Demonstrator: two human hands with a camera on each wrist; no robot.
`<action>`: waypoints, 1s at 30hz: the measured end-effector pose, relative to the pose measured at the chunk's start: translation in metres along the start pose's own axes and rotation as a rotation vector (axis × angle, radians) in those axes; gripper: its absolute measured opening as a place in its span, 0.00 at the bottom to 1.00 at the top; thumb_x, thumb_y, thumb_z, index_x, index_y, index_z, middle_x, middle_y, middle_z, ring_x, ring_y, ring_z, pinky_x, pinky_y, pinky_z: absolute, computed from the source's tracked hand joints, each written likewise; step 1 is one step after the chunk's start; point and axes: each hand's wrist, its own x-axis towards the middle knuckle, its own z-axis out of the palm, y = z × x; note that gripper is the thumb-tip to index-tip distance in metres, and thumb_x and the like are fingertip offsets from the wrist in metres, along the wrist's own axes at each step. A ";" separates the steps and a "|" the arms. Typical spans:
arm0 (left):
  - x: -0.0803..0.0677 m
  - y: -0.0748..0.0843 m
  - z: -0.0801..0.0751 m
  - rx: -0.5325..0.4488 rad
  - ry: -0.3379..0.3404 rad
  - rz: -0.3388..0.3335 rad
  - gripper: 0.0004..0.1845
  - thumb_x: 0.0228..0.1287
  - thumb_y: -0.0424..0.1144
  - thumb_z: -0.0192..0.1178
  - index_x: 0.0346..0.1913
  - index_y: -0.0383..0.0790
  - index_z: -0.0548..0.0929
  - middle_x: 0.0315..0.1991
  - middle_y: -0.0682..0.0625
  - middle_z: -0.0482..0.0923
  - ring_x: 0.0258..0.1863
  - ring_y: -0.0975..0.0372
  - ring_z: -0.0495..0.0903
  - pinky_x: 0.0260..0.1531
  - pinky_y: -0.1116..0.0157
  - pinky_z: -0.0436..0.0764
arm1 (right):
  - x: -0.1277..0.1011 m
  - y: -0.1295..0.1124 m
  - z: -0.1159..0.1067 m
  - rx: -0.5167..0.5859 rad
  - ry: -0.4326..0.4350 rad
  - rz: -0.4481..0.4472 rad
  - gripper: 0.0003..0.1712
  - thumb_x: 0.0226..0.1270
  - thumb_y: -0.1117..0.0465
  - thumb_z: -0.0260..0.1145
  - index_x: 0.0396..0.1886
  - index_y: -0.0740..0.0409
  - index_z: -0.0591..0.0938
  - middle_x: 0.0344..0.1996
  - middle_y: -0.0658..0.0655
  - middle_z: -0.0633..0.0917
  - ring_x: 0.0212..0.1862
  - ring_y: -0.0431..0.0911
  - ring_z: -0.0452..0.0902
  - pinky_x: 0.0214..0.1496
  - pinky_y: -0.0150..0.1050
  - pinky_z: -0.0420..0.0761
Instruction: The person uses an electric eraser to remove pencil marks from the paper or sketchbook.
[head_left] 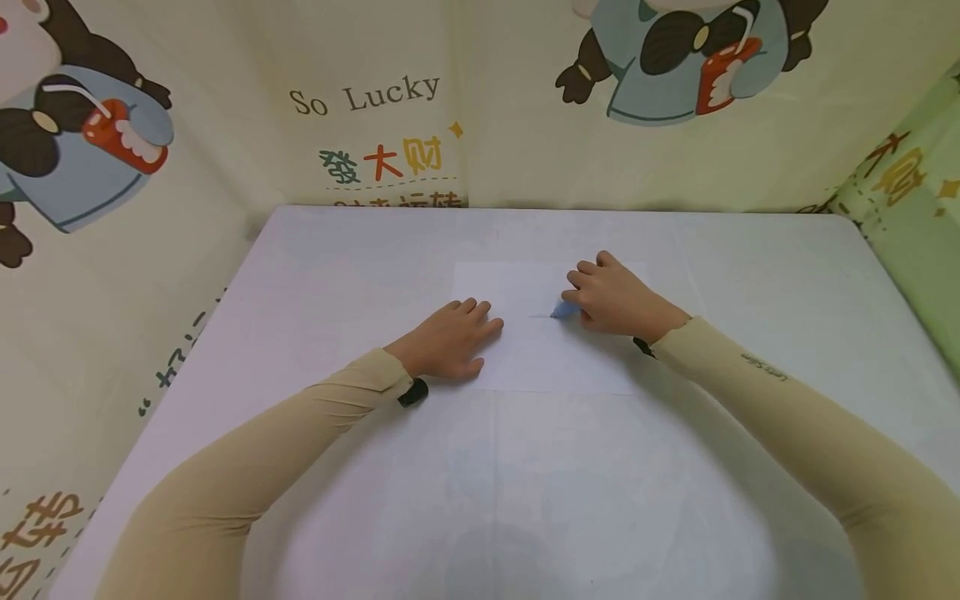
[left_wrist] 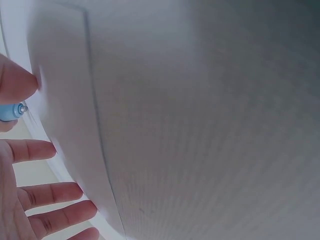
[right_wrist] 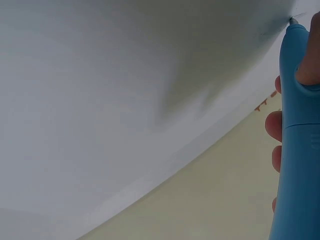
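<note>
A white sheet of paper [head_left: 540, 362] lies on the white table, with a short faint line [head_left: 537, 317] drawn across its middle. My right hand [head_left: 611, 292] grips a thick blue pen-shaped tool [right_wrist: 300, 150], fingers wrapped round the body and thumb near the front. The tool's small metal tip [right_wrist: 293, 21] is right at the paper, at the right end of the line. My left hand [head_left: 452, 337] rests on the left part of the sheet, fingers spread and holding nothing. In the left wrist view, the tool's front end [left_wrist: 15, 111] shows beyond the left thumb [left_wrist: 17, 82].
The white table [head_left: 360, 275] reaches around the sheet on all sides. A printed cream curtain [head_left: 510, 150] hangs behind its far edge and along the left; a greenish one [head_left: 915, 242] hangs at the right. A dark wrist strap [head_left: 413, 392] shows below the left cuff.
</note>
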 end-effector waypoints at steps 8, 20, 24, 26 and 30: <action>0.001 0.001 0.000 -0.006 -0.015 -0.011 0.24 0.56 0.47 0.53 0.55 0.41 0.70 0.46 0.44 0.71 0.40 0.54 0.71 0.42 0.58 0.74 | 0.009 -0.005 -0.001 -0.005 -0.006 -0.009 0.04 0.44 0.68 0.64 0.21 0.56 0.79 0.18 0.55 0.73 0.25 0.49 0.65 0.32 0.42 0.62; 0.000 0.001 -0.001 0.000 -0.009 -0.009 0.24 0.55 0.46 0.53 0.55 0.41 0.70 0.47 0.43 0.71 0.40 0.54 0.71 0.42 0.58 0.74 | -0.002 0.001 0.001 -0.012 0.006 -0.001 0.05 0.41 0.69 0.63 0.20 0.57 0.77 0.17 0.55 0.71 0.24 0.47 0.61 0.32 0.41 0.60; -0.001 0.000 -0.002 -0.004 -0.013 -0.006 0.24 0.55 0.46 0.54 0.55 0.41 0.69 0.49 0.42 0.71 0.41 0.53 0.71 0.42 0.58 0.74 | -0.006 0.003 -0.001 -0.012 0.003 0.004 0.05 0.41 0.70 0.63 0.21 0.57 0.78 0.18 0.55 0.71 0.24 0.48 0.61 0.32 0.42 0.60; -0.001 0.000 -0.002 -0.004 -0.018 -0.007 0.24 0.56 0.46 0.53 0.56 0.41 0.69 0.49 0.42 0.71 0.42 0.53 0.71 0.42 0.58 0.74 | -0.007 0.003 -0.003 -0.010 -0.006 0.008 0.05 0.41 0.70 0.63 0.21 0.58 0.78 0.18 0.55 0.72 0.24 0.48 0.62 0.32 0.42 0.61; 0.000 0.001 -0.002 -0.017 -0.010 -0.002 0.24 0.55 0.46 0.54 0.55 0.41 0.69 0.48 0.43 0.71 0.41 0.53 0.70 0.41 0.58 0.74 | -0.007 0.001 -0.005 -0.007 -0.009 0.007 0.05 0.42 0.70 0.64 0.23 0.58 0.80 0.19 0.56 0.73 0.25 0.48 0.63 0.32 0.42 0.62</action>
